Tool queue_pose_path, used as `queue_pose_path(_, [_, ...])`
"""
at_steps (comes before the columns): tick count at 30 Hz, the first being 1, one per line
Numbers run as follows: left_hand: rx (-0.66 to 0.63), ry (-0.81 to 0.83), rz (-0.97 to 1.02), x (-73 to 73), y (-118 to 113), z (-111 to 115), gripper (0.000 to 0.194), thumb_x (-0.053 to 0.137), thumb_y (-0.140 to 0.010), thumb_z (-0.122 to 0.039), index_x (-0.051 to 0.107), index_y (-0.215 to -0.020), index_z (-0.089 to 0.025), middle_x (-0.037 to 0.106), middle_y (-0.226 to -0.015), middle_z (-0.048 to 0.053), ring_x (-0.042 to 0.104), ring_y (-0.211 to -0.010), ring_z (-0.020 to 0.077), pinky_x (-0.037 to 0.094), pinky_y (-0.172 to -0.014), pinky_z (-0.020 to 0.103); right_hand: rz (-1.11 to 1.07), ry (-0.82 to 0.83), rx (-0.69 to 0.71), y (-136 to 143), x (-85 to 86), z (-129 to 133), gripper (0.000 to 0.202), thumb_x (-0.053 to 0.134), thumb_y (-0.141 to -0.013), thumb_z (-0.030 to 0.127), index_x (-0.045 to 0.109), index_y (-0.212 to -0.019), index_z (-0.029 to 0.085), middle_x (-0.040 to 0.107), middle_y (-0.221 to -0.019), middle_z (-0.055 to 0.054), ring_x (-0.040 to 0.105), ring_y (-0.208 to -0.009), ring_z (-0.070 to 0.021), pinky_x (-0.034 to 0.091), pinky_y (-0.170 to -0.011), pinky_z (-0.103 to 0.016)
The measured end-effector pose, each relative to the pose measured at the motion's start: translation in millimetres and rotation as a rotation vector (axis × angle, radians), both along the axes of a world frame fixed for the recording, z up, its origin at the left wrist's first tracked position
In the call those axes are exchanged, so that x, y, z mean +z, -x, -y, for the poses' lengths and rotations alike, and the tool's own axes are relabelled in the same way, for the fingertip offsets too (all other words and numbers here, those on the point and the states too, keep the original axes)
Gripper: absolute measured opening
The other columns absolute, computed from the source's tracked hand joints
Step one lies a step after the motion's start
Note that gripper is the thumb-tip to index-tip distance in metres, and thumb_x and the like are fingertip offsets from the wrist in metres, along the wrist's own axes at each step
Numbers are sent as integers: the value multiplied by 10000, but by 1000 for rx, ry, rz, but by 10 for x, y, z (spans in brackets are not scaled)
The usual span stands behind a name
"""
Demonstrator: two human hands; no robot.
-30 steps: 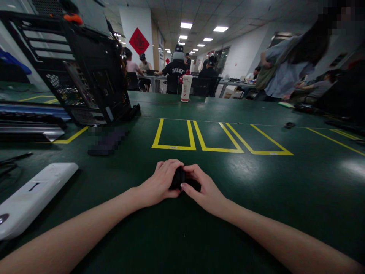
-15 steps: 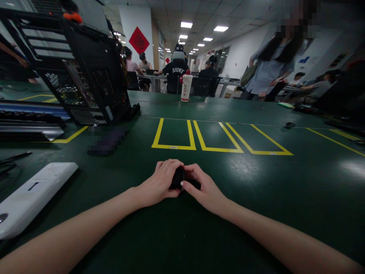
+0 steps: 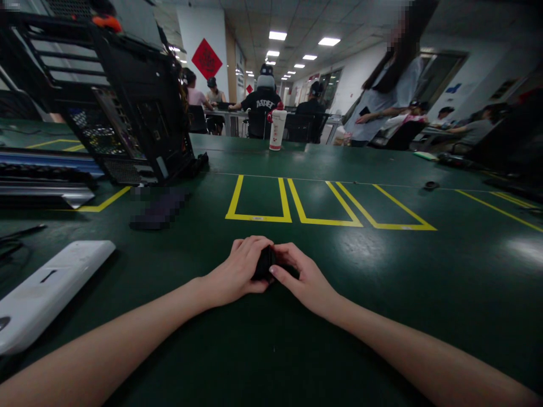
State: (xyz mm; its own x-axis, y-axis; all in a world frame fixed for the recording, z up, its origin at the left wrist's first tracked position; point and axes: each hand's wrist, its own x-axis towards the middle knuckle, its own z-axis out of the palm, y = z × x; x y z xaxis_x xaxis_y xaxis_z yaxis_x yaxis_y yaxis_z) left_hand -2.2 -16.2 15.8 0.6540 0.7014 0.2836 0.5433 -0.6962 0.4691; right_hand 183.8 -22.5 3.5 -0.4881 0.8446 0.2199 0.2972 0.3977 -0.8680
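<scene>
A small black rounded object (image 3: 264, 264), mostly covered by fingers, rests at the middle of the dark green table (image 3: 271, 350); its exact kind does not show. Curled over its left side and top is my left hand (image 3: 237, 270), closed on it. My right hand (image 3: 309, 278) grips the right side, with the thumb on its near edge and the bent fingers at its far edge. A dark gap shows between that thumb and the fingers. Both forearms reach in from the lower corners.
At left stand an open black computer case (image 3: 139, 113) and a long white device (image 3: 55, 288). A blurred dark flat item (image 3: 159, 209) lies before the case. Yellow tape outlines (image 3: 258, 218) mark the table. A white cup (image 3: 277, 130) stands farther back; a person (image 3: 382, 96) is beyond.
My hands and the black object stay almost still, with the right thumb shifting slightly. In the background, the standing person has moved left. An arm behind the computer case has left the view.
</scene>
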Motion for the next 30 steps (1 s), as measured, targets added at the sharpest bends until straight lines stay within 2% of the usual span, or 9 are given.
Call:
queue_pose_path(6, [-9, -12, -5, -2, -2, 1, 577, 603, -739, -180, 259, -1200, -226, 428, -1188, 104, 417, -1117, 268, 316, -917, 442, -27, -78, -11, 0, -13, 19, 234, 532, -798, 173, 483, -1019, 233, 503, -1076, -36, 524, -996, -176, 458, -891, -398])
queue_pose_path(12, [-1, -2, -26, 11, 6, -1, 550, 606, -749, -190, 279, -1191, -196, 438, -1175, 99, 424, -1099, 243, 323, -927, 408, -31, 28, -22, 6, -20, -9, 336, 529, -809, 200, 416, -1124, 227, 520, -1085, -46, 523, -1025, -168, 444, -918, -384])
queue_pose_path(15, [-2, 2, -26, 5, 10, 0, 551, 602, -749, -187, 275, -1192, -199, 433, -1178, 98, 423, -1103, 244, 321, -929, 415, 18, 34, 0, 1, -3, -4, 296, 503, -827, 221, 436, -1115, 215, 522, -1070, -50, 533, -996, -170, 456, -895, -386])
queue_pose_path(19, [1, -10, -29, -10, 3, 2, 588, 617, -724, -171, 263, -1193, -204, 425, -1184, 103, 413, -1114, 257, 313, -928, 433, 8, -21, 38, -3, 7, 16, 300, 535, -797, 175, 438, -1078, 212, 523, -1036, -41, 539, -960, -165, 464, -879, -374])
queue_pose_path(24, [3, -20, -19, -11, -5, -1, 576, 617, -726, -166, 272, -1185, -213, 436, -1167, 96, 419, -1107, 257, 314, -922, 433, -18, -114, -13, -3, -20, 6, 207, 529, -804, 190, 490, -1005, 219, 498, -1074, -42, 514, -999, -176, 450, -894, -385])
queue_pose_path(30, [7, 9, -25, 14, -3, 5, 555, 614, -740, -180, 280, -1183, -203, 442, -1165, 92, 428, -1092, 242, 327, -923, 412, -37, 43, -19, 6, -9, 0, 321, 500, -828, 215, 416, -1138, 225, 520, -1095, -52, 529, -1009, -171, 458, -898, -386])
